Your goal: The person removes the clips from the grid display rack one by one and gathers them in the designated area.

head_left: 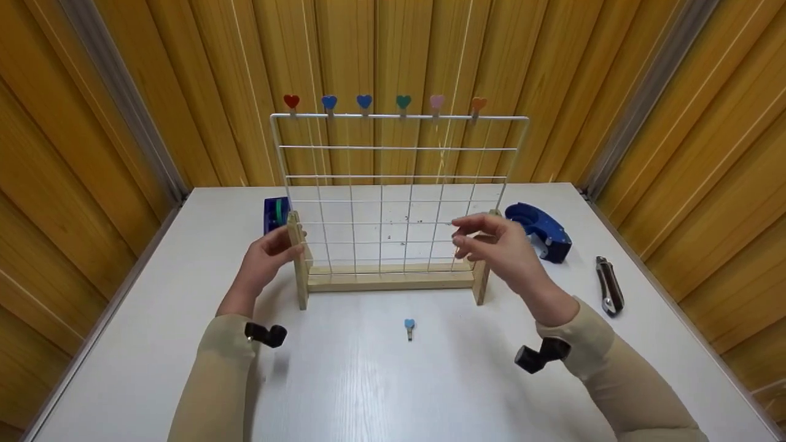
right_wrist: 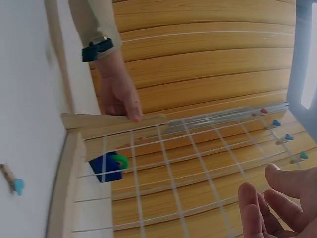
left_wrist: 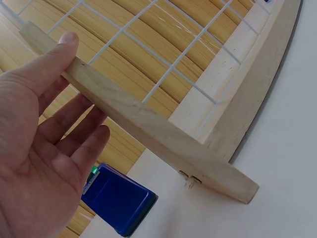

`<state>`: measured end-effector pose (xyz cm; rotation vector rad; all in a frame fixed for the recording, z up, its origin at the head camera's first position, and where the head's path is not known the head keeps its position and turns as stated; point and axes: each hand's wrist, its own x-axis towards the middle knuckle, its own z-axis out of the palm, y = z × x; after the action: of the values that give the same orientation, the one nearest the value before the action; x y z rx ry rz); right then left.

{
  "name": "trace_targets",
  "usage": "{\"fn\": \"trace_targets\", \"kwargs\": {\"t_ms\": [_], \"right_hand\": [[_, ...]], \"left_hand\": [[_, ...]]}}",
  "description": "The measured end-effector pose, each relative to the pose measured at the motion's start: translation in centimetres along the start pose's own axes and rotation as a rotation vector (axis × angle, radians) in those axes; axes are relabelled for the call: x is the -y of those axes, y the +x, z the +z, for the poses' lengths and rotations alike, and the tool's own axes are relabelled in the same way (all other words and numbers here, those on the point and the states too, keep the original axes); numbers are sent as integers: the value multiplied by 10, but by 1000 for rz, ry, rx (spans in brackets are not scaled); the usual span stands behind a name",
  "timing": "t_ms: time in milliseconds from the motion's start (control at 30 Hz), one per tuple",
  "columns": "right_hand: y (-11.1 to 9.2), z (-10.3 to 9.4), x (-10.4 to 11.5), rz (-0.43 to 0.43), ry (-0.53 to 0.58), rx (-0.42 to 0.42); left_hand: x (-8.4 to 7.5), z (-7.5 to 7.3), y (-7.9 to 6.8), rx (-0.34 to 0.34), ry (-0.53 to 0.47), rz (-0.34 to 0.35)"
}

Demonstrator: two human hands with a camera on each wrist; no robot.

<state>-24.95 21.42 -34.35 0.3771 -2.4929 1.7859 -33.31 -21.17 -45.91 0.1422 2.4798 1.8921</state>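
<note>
White grid [head_left: 381,177]; pale wood stand [head_left: 390,282]; clips [head_left: 403,101] red, blue, green, pink, orange, light blue.

Soft shadows on pale tabletop [head_left: 362,393]

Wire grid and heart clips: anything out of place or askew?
One light-blue heart clip lies on the table in front of the wire grid, while six others stand along its top bar. The orange clip there seems to lean slightly. Dark specks dot the table behind the grid; I can't tell what they are.
</note>
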Motion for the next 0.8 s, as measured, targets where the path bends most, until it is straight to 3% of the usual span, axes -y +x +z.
{"fn": "trace_targets", "kwargs": {"t_ms": [333, 533, 800], "right_hand": [[19, -38, 69, -195, 97, -154], [39, -54, 103, -303, 253, -152], [75, -71, 122, -499, 255, -119]], "left_hand": [[1, -1, 1, -1, 4, 15], [2, 0, 0, -13, -1, 17], [2, 1, 1, -21, -7, 6]]}}
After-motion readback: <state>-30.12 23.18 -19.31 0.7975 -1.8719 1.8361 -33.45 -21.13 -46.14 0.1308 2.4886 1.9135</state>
